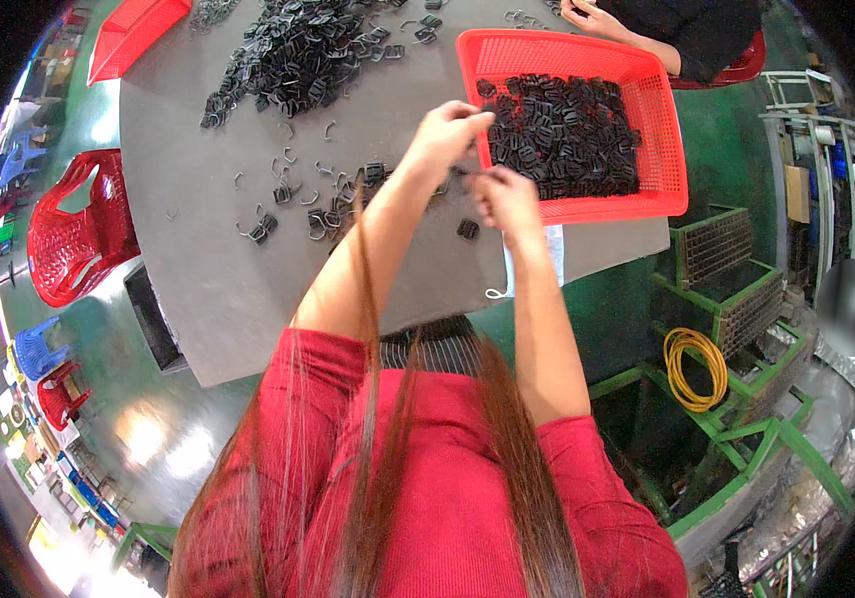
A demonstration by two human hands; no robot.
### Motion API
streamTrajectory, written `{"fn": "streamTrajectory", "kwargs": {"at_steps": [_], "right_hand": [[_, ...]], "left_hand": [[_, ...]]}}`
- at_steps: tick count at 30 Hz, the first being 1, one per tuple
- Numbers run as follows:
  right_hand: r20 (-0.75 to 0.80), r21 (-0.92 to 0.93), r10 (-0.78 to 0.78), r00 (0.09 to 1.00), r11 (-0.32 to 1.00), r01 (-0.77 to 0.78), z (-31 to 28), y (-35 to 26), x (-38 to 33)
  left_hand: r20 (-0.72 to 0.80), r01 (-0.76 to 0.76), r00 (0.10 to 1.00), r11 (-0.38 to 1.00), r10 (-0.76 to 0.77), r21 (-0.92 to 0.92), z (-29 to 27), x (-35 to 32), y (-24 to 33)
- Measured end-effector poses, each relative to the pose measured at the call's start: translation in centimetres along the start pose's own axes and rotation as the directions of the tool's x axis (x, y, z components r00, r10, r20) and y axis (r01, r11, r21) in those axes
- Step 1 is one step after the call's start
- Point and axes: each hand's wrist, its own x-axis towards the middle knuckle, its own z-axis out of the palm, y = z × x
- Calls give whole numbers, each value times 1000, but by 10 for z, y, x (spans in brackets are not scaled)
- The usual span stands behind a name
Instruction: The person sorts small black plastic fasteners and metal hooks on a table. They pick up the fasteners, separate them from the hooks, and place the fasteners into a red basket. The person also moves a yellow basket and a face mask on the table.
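Note:
My left hand (450, 138) is over the table at the left wall of a red plastic basket (663, 149). Its thumb and fingers are pinched together on something too small to make out. Just below it, my right hand (507, 202) is curled closed and slightly blurred, with what it holds also unclear. A small dark piece (459, 171) shows between the two hands. Many black plastic buckles (562, 140) fill the basket. One loose black buckle (468, 229) lies left of my right wrist, and others with wire hooks (260, 229) are scattered left of my left forearm.
A big heap of black buckles (303, 55) covers the far part of the grey table (218, 329). Another red basket (133, 38) stands at the far left corner. Across the table, a co-worker's hand (595, 20) is at work. A light blue cloth item (553, 257) hangs at the near edge.

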Motion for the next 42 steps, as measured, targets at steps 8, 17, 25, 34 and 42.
{"fn": "streamTrajectory", "kwargs": {"at_steps": [8,17,25,34,42], "right_hand": [[-319,-749,-695,644,601,279,-80,10,48],[-120,-765,-455,883,609,210,60,117,-24],[-85,-614,-612,787,654,442,111,96,75],[-92,-577,-465,881,746,333,98,69,123],[-54,-766,-515,855,571,296,181,25,144]], "left_hand": [[-121,-408,884,871,452,273,-2,22,-6],[130,-304,824,237,552,923,-80,-42,-139],[-289,-351,721,692,630,631,-159,30,-115],[-253,-142,961,984,110,-112,-250,12,-49],[-68,84,996,755,-53,651,-271,21,-53]]}}
